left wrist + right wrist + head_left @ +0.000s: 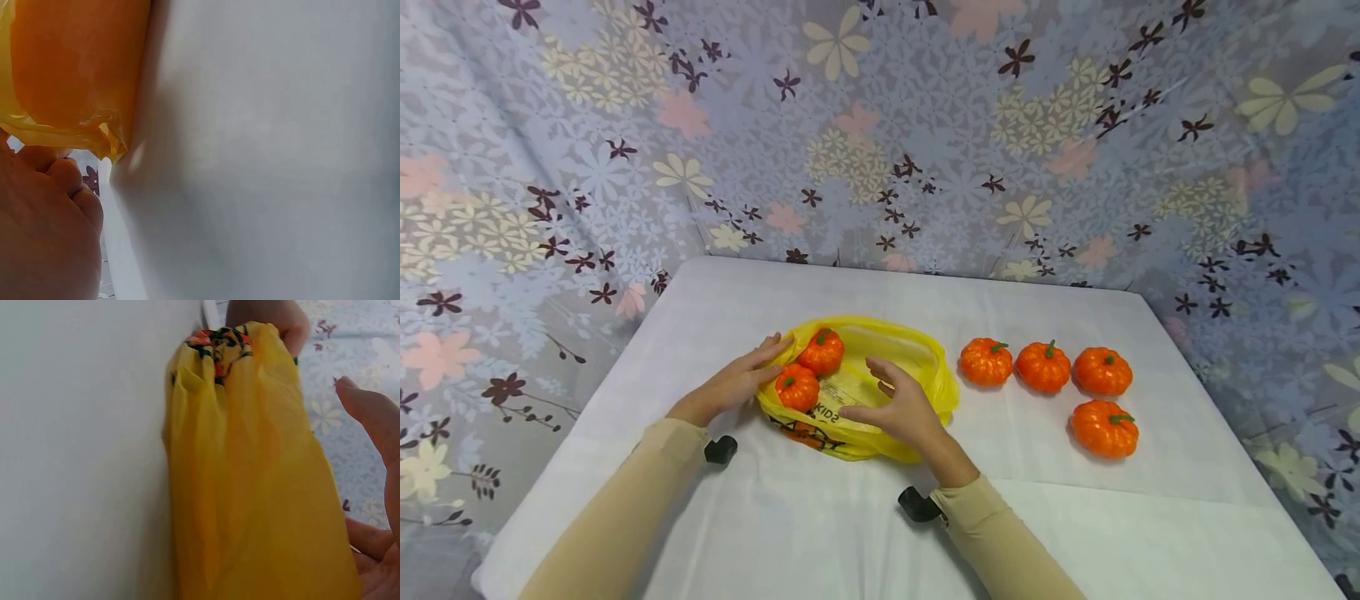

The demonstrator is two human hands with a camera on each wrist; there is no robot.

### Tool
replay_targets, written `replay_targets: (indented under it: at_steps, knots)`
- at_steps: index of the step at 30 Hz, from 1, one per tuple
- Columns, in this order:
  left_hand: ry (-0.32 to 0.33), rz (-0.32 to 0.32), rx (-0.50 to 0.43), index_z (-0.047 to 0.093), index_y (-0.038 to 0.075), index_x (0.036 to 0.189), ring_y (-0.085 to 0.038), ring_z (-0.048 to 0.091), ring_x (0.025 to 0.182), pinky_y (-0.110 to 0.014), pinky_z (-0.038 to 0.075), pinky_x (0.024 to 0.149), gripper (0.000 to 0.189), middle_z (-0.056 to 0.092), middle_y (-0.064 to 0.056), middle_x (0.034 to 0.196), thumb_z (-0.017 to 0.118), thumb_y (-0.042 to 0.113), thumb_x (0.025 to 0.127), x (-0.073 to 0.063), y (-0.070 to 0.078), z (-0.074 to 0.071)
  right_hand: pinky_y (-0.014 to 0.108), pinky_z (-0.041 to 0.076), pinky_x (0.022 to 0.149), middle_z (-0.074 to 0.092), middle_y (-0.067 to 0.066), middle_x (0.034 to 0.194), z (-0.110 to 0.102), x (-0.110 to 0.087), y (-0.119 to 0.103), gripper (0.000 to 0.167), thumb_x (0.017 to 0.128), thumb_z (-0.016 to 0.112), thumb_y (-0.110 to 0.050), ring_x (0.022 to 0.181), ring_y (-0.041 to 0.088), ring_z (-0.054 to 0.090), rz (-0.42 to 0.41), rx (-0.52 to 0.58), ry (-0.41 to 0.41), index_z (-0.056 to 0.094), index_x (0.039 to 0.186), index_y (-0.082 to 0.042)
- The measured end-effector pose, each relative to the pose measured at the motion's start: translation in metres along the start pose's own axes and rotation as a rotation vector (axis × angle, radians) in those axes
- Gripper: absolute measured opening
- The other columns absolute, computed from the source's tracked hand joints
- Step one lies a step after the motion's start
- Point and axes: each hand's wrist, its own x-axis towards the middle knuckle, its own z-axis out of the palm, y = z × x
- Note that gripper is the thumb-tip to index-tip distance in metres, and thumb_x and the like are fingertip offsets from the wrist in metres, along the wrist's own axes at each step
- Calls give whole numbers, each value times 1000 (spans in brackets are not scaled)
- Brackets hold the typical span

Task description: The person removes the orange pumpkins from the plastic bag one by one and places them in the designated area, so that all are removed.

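Two beige sleeves (1007,537) reach in from the near edge, each with a black wrist camera (917,504) by its cuff. The yellow plastic bag (946,387) lies mouth-up on the white-covered surface (1150,542). Two orange toy pumpkins (822,351) sit inside at its left end, touching; the bag's right part has room. Four more pumpkins (1042,367) remain outside to the right: three in a row, the fourth nearer the person. By that count, filling looks about a third done.

The left hand (741,385) touches the bag's left rim; whether its grip pinches the plastic, I cannot tell. The right hand (906,408) hangs over the mouth, thumb and fingers apart, holding nothing and partly blocking the opening. A flowered curtain (887,125) hangs behind; nothing separates bag from row.
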Motion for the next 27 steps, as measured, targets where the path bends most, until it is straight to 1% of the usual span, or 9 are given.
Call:
replay_targets:
  at_steps: [5,11,14,18,23,27]
  knots:
    - [3,-1,25,26,23,161,-34,-3,153,-65,-2,117,58,2,-9,168,40,39,107,1,-2,1,43,38,112,46,16,152,12,7,-1,94,76,89,-38,138,28,44,5,-25,-20,45,150,-1]
    - [2,4,38,25,24,161,-35,-3,153,-66,-2,116,58,2,-9,168,40,37,107,0,-2,1,44,42,109,49,11,150,23,17,-4,97,74,88,-50,135,28,48,37,-117,-15,46,150,-6]
    - [-4,4,38,25,23,161,-34,-4,153,-66,-2,116,58,2,-9,168,40,36,107,-1,0,1,45,44,107,50,9,149,26,20,-7,96,73,88,-51,132,31,50,53,-153,-12,48,149,-8]
    - [-15,2,37,25,22,161,-34,-4,153,-67,-2,116,58,1,-9,168,40,36,107,-1,1,1,46,45,105,50,8,149,30,22,-11,96,72,88,-52,131,32,51,64,-179,-28,49,149,-9]
    - [-14,9,40,25,22,161,-34,-4,153,-66,-3,116,58,1,-10,168,39,37,108,0,1,1,44,44,107,53,6,146,39,26,-14,96,71,88,-53,133,28,50,52,-190,-42,51,147,-8]
    - [-9,14,54,24,22,162,-36,-4,153,-67,-2,115,59,1,-11,168,39,39,107,0,-2,0,42,45,106,55,4,142,48,30,-15,91,71,87,-54,131,25,51,38,-191,-26,55,143,-8]
